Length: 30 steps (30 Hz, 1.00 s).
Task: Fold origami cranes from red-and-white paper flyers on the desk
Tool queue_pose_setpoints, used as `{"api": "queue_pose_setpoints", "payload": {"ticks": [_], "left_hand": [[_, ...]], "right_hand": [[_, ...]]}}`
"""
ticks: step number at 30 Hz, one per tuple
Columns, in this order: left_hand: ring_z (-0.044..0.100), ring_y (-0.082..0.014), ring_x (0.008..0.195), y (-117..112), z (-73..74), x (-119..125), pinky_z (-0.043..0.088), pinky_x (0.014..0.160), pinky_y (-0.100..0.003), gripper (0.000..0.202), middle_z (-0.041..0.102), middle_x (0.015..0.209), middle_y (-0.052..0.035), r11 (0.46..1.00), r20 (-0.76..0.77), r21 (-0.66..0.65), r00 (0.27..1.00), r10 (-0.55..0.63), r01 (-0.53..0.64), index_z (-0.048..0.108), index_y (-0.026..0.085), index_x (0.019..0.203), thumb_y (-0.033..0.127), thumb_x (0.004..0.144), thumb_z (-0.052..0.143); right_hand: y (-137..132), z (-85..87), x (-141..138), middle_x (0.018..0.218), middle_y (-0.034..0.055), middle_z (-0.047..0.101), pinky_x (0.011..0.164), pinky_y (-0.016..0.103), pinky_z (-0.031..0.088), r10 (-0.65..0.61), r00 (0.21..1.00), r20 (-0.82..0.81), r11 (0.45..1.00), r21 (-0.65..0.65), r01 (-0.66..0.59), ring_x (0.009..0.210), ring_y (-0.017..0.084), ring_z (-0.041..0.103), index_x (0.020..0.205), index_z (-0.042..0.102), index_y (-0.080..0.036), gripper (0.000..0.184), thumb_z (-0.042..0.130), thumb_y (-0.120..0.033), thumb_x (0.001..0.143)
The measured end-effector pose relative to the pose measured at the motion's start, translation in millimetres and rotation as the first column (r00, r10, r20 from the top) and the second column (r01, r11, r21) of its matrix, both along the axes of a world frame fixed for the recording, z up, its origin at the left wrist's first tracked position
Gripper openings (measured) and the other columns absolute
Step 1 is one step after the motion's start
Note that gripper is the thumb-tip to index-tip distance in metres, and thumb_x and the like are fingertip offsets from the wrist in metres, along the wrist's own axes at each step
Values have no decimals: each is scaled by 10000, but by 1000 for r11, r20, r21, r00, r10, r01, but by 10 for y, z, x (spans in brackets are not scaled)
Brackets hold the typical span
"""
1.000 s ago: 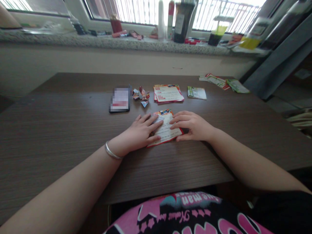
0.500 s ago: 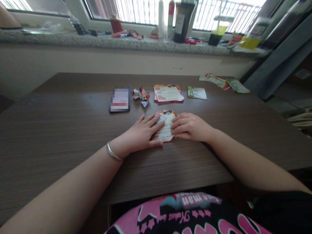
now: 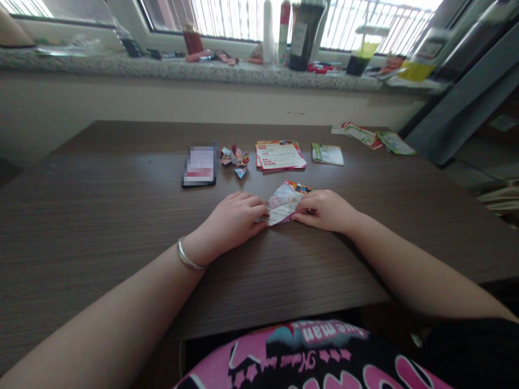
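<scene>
A printed sheet of paper (image 3: pixel 284 202), partly folded, is held between my two hands just above the table. My left hand (image 3: pixel 242 214), with a silver bangle at the wrist, pinches the sheet's left end. At the right end, my right hand (image 3: pixel 320 208) is closed on the paper with thumb and fingers. White text and a colourful patterned strip show on the sheet; its corners are hidden under my fingers. Just beyond it lie a small folded-paper piece (image 3: pixel 235 159) and a stack of printed sheets (image 3: pixel 280 155).
A blurred-out phone-like device (image 3: pixel 199 166) lies left of the folded piece. To the right are a small green-and-white stack (image 3: pixel 327 154) and scattered printed papers (image 3: pixel 360 135). Bottles (image 3: pixel 307 37) and small items line the stone windowsill (image 3: pixel 227 71) behind the wooden table (image 3: pixel 101 216).
The paper has turned and lifted from lying flat under my spread left hand. My left fingers have closed on its edge, and its right side now sits in my right hand's grip.
</scene>
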<state>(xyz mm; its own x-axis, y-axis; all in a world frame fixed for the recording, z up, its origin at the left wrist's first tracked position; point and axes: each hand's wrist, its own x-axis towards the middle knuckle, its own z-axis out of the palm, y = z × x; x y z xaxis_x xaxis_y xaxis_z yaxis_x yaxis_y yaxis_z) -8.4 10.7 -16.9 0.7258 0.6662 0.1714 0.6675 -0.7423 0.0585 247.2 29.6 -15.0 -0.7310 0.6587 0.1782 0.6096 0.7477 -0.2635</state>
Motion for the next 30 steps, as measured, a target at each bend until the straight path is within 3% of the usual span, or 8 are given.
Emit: {"api": "queue_pose_setpoints", "payload": {"ticks": [6,12,15,20,30], "left_hand": [[542,-236,1205,-5,-47,-1,409,1064,-387,405,593,1335,-65,996,26,-74,998,-51,53,575,207,1293,363,923,523],[438,-232,1347,-34,-65,13,365,1114,-340,706,427,1489,-138,983,18,-184,1000,-1,4,291,138,1488,415,896,558],[387,-236,1385,-59,-64,14,339,1132,-342,737,372,1525,-131,982,4,-185,999,-33,33,230,157,1512,446,908,538],[280,-253,1437,-89,-65,29,261,1175,-385,645,318,1558,-92,984,-71,-168,994,-78,65,275,170,1504,460,954,447],[256,-288,1438,-103,-89,30,241,1171,-414,660,319,1561,-60,981,-58,-173,994,-95,84,270,186,1512,498,951,427]], "right_hand": [[37,25,29,608,-9,607,551,241,320,-212,977,-26,963,-174,204,549,109,491,745,677,-184,268,578,-404,860],[175,-68,114,674,6,634,546,250,342,-345,934,-91,905,-297,305,616,139,539,746,645,-184,266,582,-427,837],[224,-108,133,684,5,645,544,252,343,-377,922,-83,894,-293,339,621,143,549,735,631,-189,240,585,-405,829],[235,-95,128,681,1,647,561,259,343,-383,923,-24,898,-244,366,622,143,544,700,607,-196,230,588,-383,833],[271,-74,165,734,23,648,597,271,366,-345,938,-27,928,-164,336,669,157,552,687,598,-189,181,589,-305,825]]}}
